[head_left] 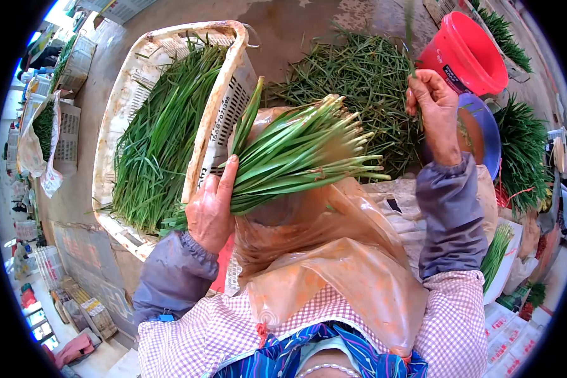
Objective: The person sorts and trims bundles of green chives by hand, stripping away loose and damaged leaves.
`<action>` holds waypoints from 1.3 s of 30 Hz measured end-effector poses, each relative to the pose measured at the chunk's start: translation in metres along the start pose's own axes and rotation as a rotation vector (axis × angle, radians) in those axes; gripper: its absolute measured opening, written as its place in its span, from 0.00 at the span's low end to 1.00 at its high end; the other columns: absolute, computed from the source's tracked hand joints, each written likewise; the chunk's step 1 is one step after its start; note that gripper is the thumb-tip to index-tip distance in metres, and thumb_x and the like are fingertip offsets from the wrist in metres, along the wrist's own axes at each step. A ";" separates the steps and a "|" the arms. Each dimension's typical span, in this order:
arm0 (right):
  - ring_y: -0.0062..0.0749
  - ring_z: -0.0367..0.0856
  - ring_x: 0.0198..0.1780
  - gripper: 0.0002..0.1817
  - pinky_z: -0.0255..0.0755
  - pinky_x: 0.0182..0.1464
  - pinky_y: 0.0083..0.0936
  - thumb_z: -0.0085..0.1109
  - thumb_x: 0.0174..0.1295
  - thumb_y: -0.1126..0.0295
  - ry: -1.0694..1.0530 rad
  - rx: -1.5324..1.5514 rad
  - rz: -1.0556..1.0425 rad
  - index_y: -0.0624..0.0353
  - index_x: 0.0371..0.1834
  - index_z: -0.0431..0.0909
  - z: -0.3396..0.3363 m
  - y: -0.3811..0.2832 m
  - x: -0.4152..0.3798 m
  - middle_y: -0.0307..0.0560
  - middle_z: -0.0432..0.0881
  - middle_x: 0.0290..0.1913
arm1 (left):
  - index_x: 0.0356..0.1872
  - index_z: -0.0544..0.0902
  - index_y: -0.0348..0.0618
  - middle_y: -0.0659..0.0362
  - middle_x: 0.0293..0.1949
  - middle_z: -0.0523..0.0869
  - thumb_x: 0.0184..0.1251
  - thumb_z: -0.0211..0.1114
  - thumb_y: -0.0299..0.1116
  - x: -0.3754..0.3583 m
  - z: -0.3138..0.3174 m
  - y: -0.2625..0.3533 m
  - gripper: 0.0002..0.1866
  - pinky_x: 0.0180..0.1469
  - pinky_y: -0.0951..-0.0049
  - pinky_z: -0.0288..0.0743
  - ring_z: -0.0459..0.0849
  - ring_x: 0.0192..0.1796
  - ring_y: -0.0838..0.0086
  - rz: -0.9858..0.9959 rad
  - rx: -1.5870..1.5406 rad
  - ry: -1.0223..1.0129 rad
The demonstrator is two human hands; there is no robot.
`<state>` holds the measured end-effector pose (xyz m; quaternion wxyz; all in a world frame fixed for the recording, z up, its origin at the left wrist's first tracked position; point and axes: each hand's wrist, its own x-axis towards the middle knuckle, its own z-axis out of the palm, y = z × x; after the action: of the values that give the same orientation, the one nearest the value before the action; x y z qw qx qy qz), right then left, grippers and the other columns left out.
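My left hand [211, 211] is wrapped round a thick bundle of garlic chives [283, 154]. The pale cut ends of the bundle point right, and its leaves run back toward the crate. My right hand [433, 110] is closed in a pinch on a thin green chive leaf [410, 44], which stands up above the fingers and looks blurred. Below and left of that hand, a heap of loose chive trimmings [353, 82] lies on the floor. A brown-stained plastic apron [315, 246] covers my lap under the bundle.
At my left stands a dirty white plastic crate [198, 145] full of long chives [164, 138]. A red bucket [463, 53] and a blue basin [490, 126] are beyond my right hand. More chives [524, 151] are piled at the far right.
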<state>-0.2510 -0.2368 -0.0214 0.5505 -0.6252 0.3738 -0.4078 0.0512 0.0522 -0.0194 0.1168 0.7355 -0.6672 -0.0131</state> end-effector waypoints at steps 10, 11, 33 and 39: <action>0.43 0.76 0.42 0.10 0.67 0.50 0.40 0.68 0.51 0.65 -0.415 -0.734 -0.667 0.55 0.34 0.80 0.100 -0.030 -0.080 0.44 0.79 0.36 | 0.73 0.58 0.48 0.49 0.36 0.75 0.42 0.67 0.20 0.002 -0.014 0.017 0.49 0.34 0.55 0.74 0.79 0.33 0.52 -0.004 -0.063 -0.084; 0.43 0.77 0.40 0.09 0.68 0.48 0.38 0.68 0.51 0.67 -0.375 -0.679 -0.690 0.56 0.33 0.80 0.105 -0.026 -0.082 0.45 0.79 0.34 | 0.73 0.58 0.48 0.49 0.37 0.75 0.41 0.67 0.20 0.002 -0.016 0.017 0.50 0.34 0.55 0.74 0.80 0.33 0.52 0.009 -0.076 -0.082; 0.20 0.77 0.48 0.31 0.72 0.54 0.21 0.62 0.59 0.76 -1.058 -0.048 -0.044 0.57 0.68 0.66 0.125 -0.019 0.053 0.43 0.79 0.53 | 0.65 0.73 0.58 0.49 0.43 0.79 0.48 0.64 0.20 0.014 -0.018 -0.004 0.37 0.40 0.59 0.76 0.81 0.39 0.55 0.195 0.076 -0.085; 0.16 0.78 0.36 0.08 0.73 0.42 0.19 0.64 0.58 0.74 -1.030 0.055 0.055 0.64 0.40 0.82 0.128 -0.008 0.052 0.36 0.84 0.33 | 0.65 0.73 0.57 0.51 0.41 0.79 0.47 0.64 0.22 0.016 -0.014 -0.012 0.37 0.41 0.60 0.76 0.81 0.38 0.57 0.201 0.011 -0.059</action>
<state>-0.1126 -0.2339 -0.0157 0.6900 -0.7202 0.0598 -0.0418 0.0670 0.0394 -0.0062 0.0936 0.6649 -0.7408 -0.0192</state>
